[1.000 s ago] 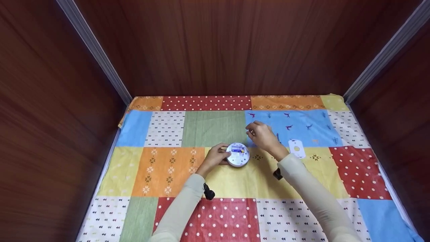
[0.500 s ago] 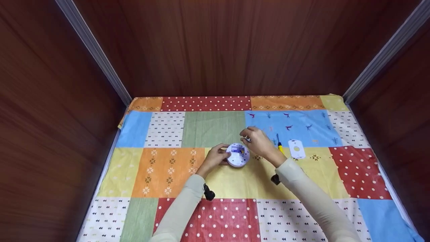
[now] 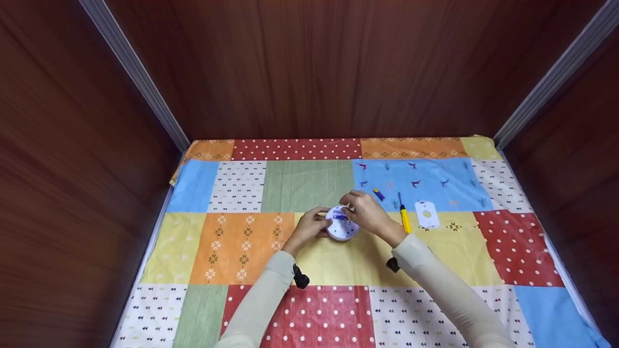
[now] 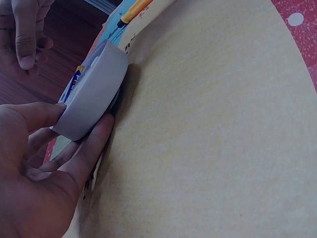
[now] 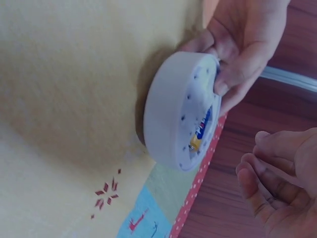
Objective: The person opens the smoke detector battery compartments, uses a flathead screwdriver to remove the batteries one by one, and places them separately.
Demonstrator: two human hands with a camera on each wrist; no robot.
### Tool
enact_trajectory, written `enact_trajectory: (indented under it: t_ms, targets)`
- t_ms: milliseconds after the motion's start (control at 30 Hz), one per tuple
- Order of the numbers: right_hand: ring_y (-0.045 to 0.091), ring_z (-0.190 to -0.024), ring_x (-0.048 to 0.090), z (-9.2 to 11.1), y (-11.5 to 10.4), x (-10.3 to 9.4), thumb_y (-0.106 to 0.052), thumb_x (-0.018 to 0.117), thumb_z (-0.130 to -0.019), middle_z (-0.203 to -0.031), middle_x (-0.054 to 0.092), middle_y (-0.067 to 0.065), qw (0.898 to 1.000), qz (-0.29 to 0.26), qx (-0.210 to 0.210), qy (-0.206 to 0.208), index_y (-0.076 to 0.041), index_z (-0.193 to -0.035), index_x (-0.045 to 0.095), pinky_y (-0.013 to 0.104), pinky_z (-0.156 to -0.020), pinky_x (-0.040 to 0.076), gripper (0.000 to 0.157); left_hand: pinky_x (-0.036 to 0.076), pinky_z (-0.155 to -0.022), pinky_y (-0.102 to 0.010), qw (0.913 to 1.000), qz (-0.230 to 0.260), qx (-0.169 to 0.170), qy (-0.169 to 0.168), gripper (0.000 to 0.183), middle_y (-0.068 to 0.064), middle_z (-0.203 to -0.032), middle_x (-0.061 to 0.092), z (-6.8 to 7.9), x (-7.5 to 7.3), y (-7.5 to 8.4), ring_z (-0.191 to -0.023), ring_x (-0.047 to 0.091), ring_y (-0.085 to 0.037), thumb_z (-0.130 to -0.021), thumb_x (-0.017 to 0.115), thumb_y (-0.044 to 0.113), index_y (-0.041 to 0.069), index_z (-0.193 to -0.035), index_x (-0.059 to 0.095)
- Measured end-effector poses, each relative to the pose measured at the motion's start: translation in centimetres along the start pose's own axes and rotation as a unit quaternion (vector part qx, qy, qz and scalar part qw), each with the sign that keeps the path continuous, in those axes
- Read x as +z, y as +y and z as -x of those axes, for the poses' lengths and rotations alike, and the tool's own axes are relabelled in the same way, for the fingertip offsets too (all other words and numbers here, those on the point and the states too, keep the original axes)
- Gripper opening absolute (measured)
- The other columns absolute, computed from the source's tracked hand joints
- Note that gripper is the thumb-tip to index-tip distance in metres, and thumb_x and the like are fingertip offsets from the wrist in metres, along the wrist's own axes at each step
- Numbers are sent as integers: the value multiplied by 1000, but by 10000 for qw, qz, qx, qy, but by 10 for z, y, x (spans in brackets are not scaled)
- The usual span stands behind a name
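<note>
My left hand (image 3: 308, 230) grips a round white plastic device (image 3: 343, 233) by its left edge, thumb on the top face and fingers underneath. In the right wrist view, a blue and yellow battery (image 5: 201, 130) lies in a recess of that face, with small dark holes around it. Just above the device's far right edge is my right hand (image 3: 369, 212). Its fingers are loosely bent, and the right wrist view shows nothing between thumb and fingertips. Another blue and yellow battery (image 3: 378, 194) lies on the cloth beyond the right hand.
A yellow screwdriver (image 3: 405, 218) with a dark shaft lies right of the right hand. Beside it is a flat white plate (image 3: 427, 214) with a round hole. A patchwork cloth (image 3: 319, 309) covers the table, and brown wood-grain panels (image 3: 309, 67) enclose the far side and flanks.
My right hand has moved left and toward me, nearer the device, uncovering the screwdriver and the loose battery. The left hand and device stay in place.
</note>
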State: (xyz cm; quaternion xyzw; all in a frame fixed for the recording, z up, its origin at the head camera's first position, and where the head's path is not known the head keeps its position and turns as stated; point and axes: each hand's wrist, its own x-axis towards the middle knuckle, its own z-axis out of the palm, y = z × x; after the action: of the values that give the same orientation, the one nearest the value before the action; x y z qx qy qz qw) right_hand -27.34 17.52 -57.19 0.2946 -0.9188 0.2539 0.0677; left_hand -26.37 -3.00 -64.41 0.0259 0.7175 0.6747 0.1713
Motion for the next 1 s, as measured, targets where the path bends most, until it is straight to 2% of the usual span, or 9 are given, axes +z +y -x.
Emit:
enact_trajectory:
  t_ms: [300, 500, 1000]
  targets:
    - [34, -99, 71, 5, 1, 13, 0, 80, -93, -102, 73, 16, 9993, 262, -274, -36, 3, -104, 77, 47, -86, 66, 12, 70, -78, -43, 10000, 59, 63, 2, 39, -24, -114, 73, -1, 0, -2, -86, 71, -20, -99, 64, 0, 0, -138, 65]
    - [35, -98, 71, 8, 2, 20, 2, 81, -90, -100, 73, 17, 9979, 398, -514, 22, 4, -102, 77, 48, -85, 66, 13, 70, -78, -41, 10000, 88, -26, 4, 38, -20, -111, 73, -1, 1, -1, -86, 71, -19, -100, 64, 1, 1, -138, 66]
    - [34, -91, 69, 10, 6, 26, -3, 82, -91, -99, 77, 16, 9955, 722, -541, -289, 0, -103, 81, 50, -84, 62, 12, 70, -79, -41, 10000, 23, -48, -51, 39, -12, -105, 73, -1, -1, 0, -84, 72, -18, -99, 66, 3, 3, -138, 66]
